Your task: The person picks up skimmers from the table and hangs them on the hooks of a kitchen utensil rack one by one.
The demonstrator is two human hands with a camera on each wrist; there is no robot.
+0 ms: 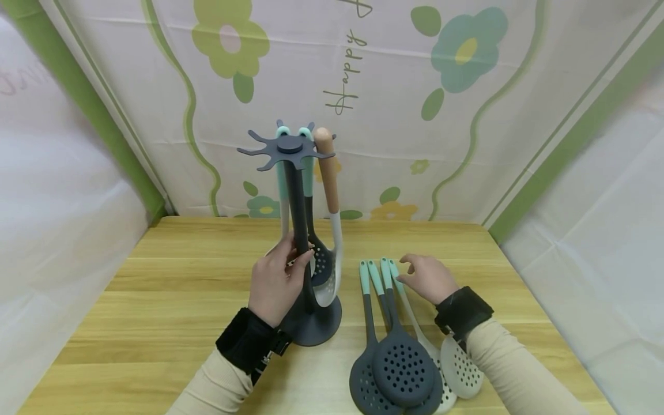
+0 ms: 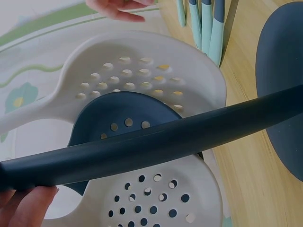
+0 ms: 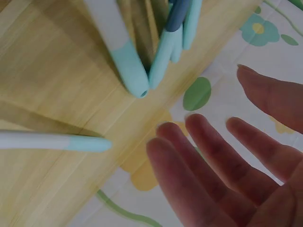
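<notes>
My left hand [image 1: 275,282] grips the dark post [image 1: 296,207] of a utensil stand, fingers and thumb around it. From the stand's hooked top [image 1: 290,145] hang a white slotted spoon with a wooden handle [image 1: 328,178] and turquoise-handled utensils. A dark perforated head [image 2: 118,111] lies between two white ones in the left wrist view. My right hand [image 1: 427,276], its fingers spread in the right wrist view and holding nothing, hovers by the turquoise handles of several skimmers. The nearest handle [image 3: 130,71] is on a white-shafted one; a dark skimmer [image 1: 404,369] lies on top of the pile.
Another white skimmer [image 1: 461,369] lies at the right of the pile, partly behind my right wrist. The stand's round base [image 1: 321,331] rests on the wooden table [image 1: 171,300]. A flower-printed cloth [image 1: 394,132] hangs behind the table's far edge.
</notes>
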